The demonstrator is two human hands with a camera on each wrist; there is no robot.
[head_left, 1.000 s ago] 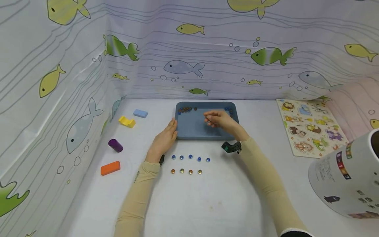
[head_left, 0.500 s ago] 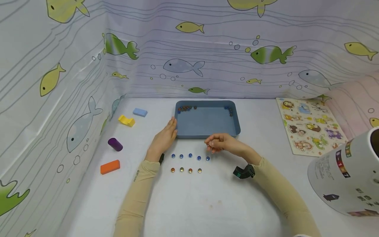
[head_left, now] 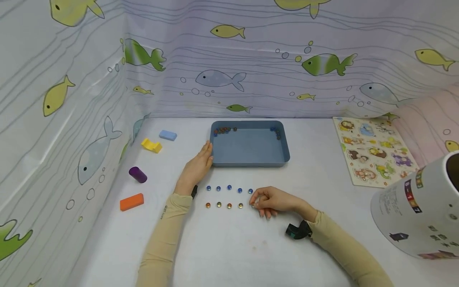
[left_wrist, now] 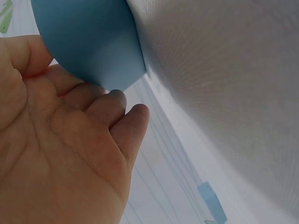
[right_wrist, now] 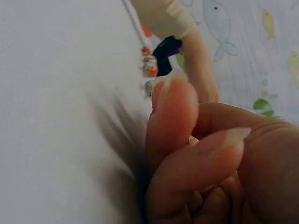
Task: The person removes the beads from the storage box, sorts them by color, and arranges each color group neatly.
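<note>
My right hand is low over the white table, its thumb and index finger pinching a small glass marble at the right end of the front row. That row's other marbles are orange and yellowish; blue marbles form a second row behind it. In the right wrist view the fingers hide the pinched marble, while row marbles show past the fingertips. My left hand rests with extended fingers against the left side of a blue-grey tray. Close up, its fingers touch the tray's wall.
More marbles lie in the tray's back left corner, others at back right. Blue, yellow, purple and orange blocks stand left. A picture board and a white cylinder are right.
My right hand has come from over the tray toward me, carrying a marble down to the right end of the front row. My left hand has stayed at the tray's side.
</note>
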